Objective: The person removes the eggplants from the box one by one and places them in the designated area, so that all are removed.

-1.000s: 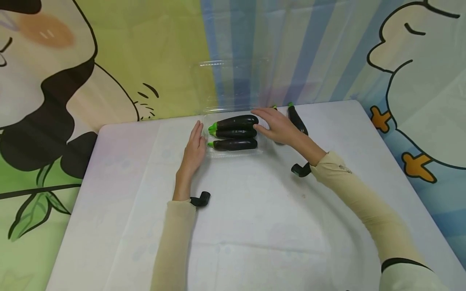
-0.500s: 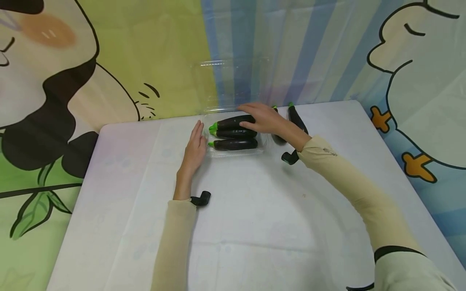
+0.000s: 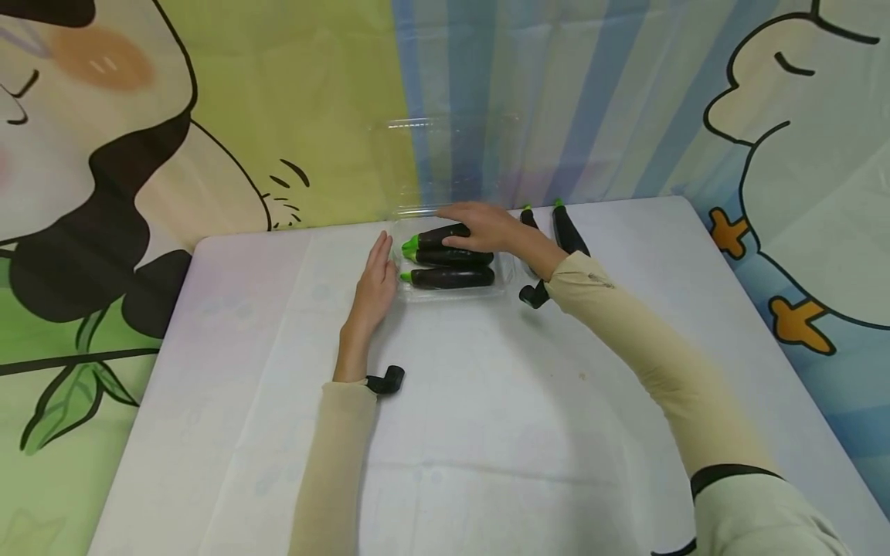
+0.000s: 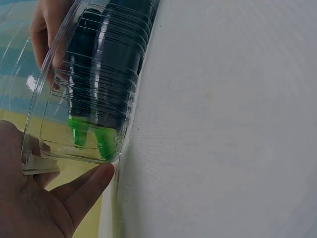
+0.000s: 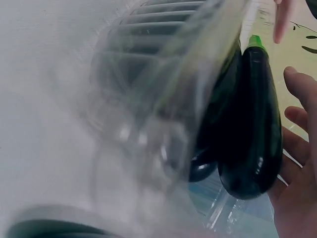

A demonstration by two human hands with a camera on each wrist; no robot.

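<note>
A transparent plastic clamshell box holds three eggplants, green ends to the left. In the head view the front eggplant lies a little apart from the middle one. The rear eggplant is partly covered by my right hand, whose spread fingers lie over and alongside it; the right wrist view shows them loosely bent, not wrapped around it. With fingers straight, my left hand rests against the box's left end. In the left wrist view its thumb and fingers stand at the box's end wall.
The box's clear lid stands raised at the back, against the printed cloth backdrop. Two more eggplants lie right of the box: one at the far edge, another partly hidden by my right forearm. A white cloth covers the table.
My right hand has moved left from the box's right end until it lies over the rear eggplant. The left hand has kept its place, and the eggplants show hardly any shift.
</note>
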